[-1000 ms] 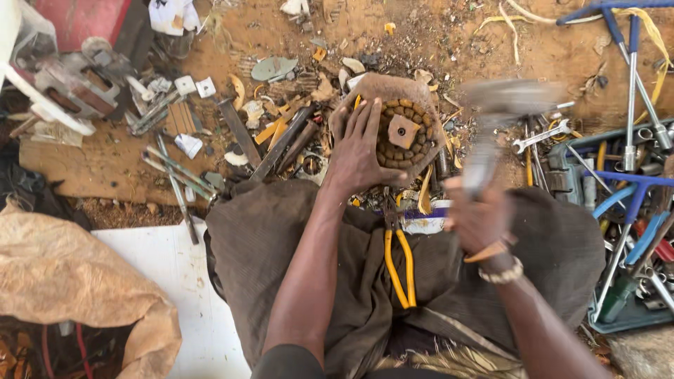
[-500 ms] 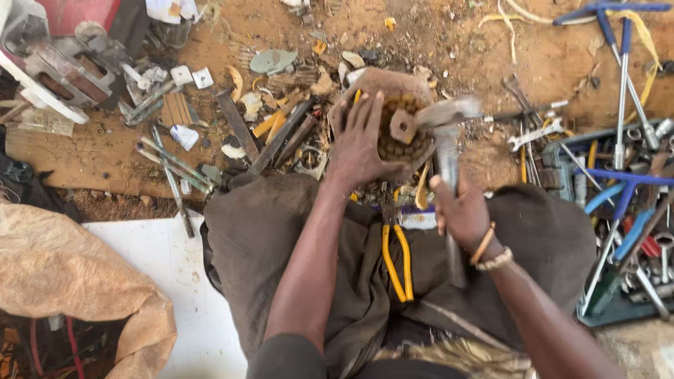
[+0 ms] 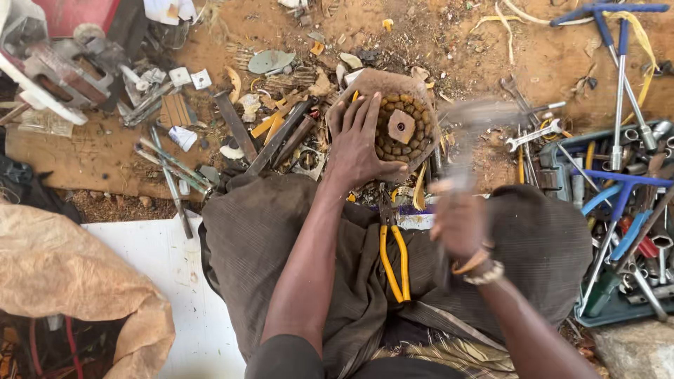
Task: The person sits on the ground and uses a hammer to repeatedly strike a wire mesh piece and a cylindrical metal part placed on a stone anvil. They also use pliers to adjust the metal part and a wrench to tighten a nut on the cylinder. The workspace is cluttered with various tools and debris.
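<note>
A single head-worn camera looks almost straight down from above the seated person; the lap and both forearms rise from the bottom edge; the sandy ground point(image 3: 105, 151) fills the upper frame; the view sits close, near arm's length; the tool tray point(image 3: 618, 312) is cut off at the right edge.

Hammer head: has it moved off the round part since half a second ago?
Yes. The hammer, blurred, now sits up and to the right of the round part, clear of it; earlier its head was against the part's square hub.
</note>
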